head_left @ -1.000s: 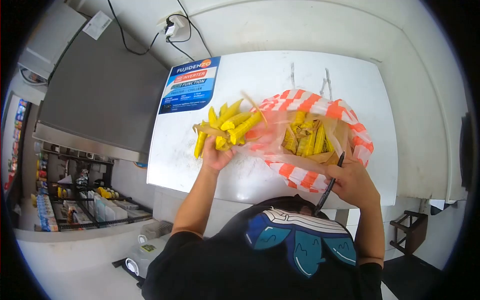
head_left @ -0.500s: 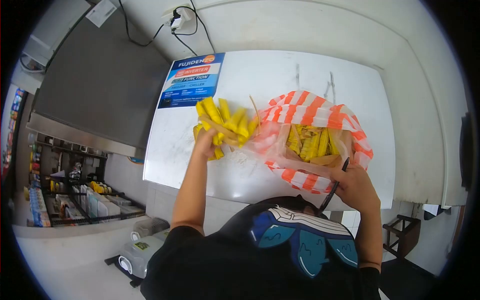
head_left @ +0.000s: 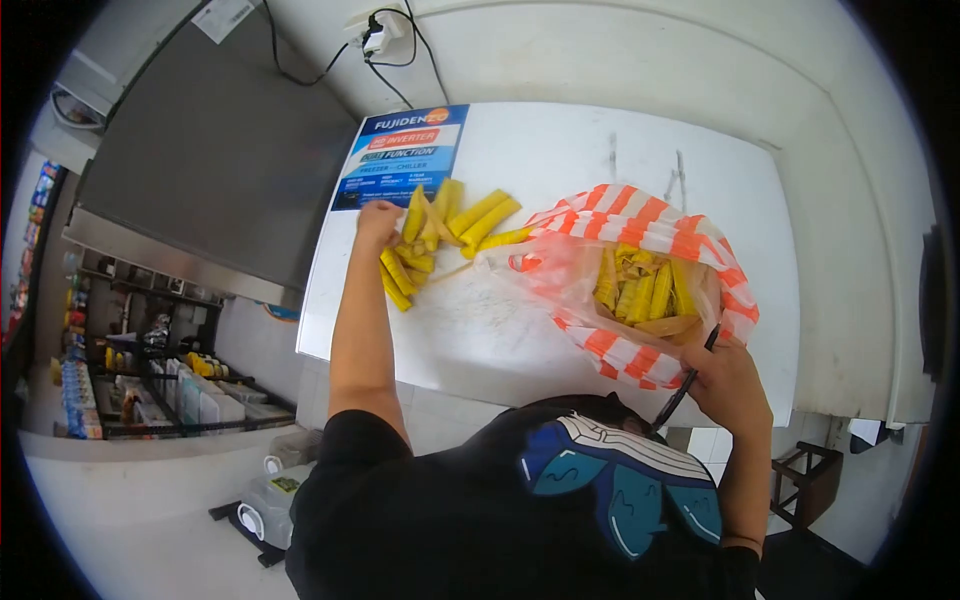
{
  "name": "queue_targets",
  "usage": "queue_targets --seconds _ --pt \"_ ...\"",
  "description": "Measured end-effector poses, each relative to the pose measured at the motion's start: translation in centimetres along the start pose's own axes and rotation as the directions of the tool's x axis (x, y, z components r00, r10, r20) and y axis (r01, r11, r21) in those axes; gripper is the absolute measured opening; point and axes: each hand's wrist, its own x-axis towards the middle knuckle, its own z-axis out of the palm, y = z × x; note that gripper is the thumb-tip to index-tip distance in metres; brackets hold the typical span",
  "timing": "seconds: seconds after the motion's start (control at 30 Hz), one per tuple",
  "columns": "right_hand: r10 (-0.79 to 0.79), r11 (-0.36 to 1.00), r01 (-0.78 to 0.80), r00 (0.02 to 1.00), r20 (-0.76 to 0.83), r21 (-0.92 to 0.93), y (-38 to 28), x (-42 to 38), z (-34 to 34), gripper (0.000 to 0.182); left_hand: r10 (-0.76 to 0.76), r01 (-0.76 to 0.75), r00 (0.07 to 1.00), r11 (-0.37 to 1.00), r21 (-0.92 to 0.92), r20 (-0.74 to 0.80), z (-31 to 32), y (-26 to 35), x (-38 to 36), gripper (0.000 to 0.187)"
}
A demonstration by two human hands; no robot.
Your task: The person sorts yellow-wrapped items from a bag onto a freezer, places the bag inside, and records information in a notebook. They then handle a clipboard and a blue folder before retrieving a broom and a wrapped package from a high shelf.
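Observation:
My left hand [head_left: 377, 223] is at the left edge of a pile of yellow leaf-wrapped rolls [head_left: 485, 215], fingers apart and holding nothing that I can see. A tan leaf strip [head_left: 437, 222] lies across the rolls. Below them sits a smaller cluster of rolls [head_left: 397, 277]. My right hand [head_left: 728, 382] is closed around a slim black pen-like stick [head_left: 684, 388], against the near right edge of a red-and-white striped plastic bag [head_left: 628, 212]. More yellow leaf-wrapped rolls [head_left: 650, 290] show inside the open bag.
Everything rests on a white freezer top [head_left: 500, 350] with a blue label [head_left: 405, 150] at its far left corner. A grey appliance [head_left: 220, 150] stands to the left. Cords hang from a wall outlet [head_left: 378, 38]. A dark stool [head_left: 805, 480] stands lower right.
My left hand has put down the bundle of rolls and moved left and away from me. The rolls now lie spread on the freezer top. My right hand still holds the black stick.

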Motion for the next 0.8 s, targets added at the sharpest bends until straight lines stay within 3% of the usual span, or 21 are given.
queue_targets --seconds 0.03,0.13,0.27,0.4,0.43,0.5,0.57,0.63,0.73,0.8 --pt "-0.009 1.0 0.009 1.0 0.003 -0.014 -0.1 0.0 0.0 0.023 0.035 -0.035 0.996 0.999 0.004 -0.083 -0.7 -0.3 0.5 0.044" --pt "0.001 1.0 -0.001 1.0 0.024 -0.016 0.0 0.0 0.0 0.022 0.193 -0.146 0.963 0.96 0.239 -0.186 -1.9 0.0 1.3 0.044" --pt "-0.012 0.999 0.013 1.0 -0.015 0.038 -0.1 -0.1 -0.3 0.021 0.325 -0.276 0.93 0.926 0.258 -0.172 -1.6 3.8 -3.8 0.039" --pt "-0.029 0.998 0.031 0.999 -0.033 0.056 0.2 -0.2 -0.9 0.02 0.527 -0.528 0.847 0.849 0.01 -0.071 2.0 10.5 -12.5 0.025" --pt "-0.019 0.998 0.021 0.999 -0.033 0.055 0.3 -0.4 -1.0 0.019 0.607 -0.605 0.795 0.79 -0.1 -0.021 3.9 11.6 -14.4 0.021" --pt "-0.018 0.999 0.02 0.999 -0.04 0.046 0.5 -0.5 -0.9 0.018 0.811 -0.746 0.524 0.584 -0.319 0.261 8.4 12.5 -16.9 0.018" --pt "-0.039 0.998 0.041 0.998 -0.057 0.037 0.3 -0.5 -1.1 0.017 0.677 -0.673 0.29 0.647 -0.359 0.676 11.0 14.6 -21.0 0.019" --pt "-0.056 0.997 0.06 0.996 -0.067 0.051 0.4 -0.5 -0.9 0.018 0.471 -0.815 0.119 0.549 -0.185 0.874 15.4 13.7 -20.5 0.019" --pt "-0.055 0.996 0.06 0.996 -0.069 0.064 0.2 -0.6 -1.0 0.021 0.313 -0.678 0.425 0.732 0.069 0.849 17.6 16.0 -18.8 0.023" --pt "-0.029 0.998 0.032 0.998 -0.05 0.06 0.0 -0.9 -1.2 0.021 0.307 -0.686 0.568 0.689 0.234 0.763 17.8 18.3 -17.4 0.028"
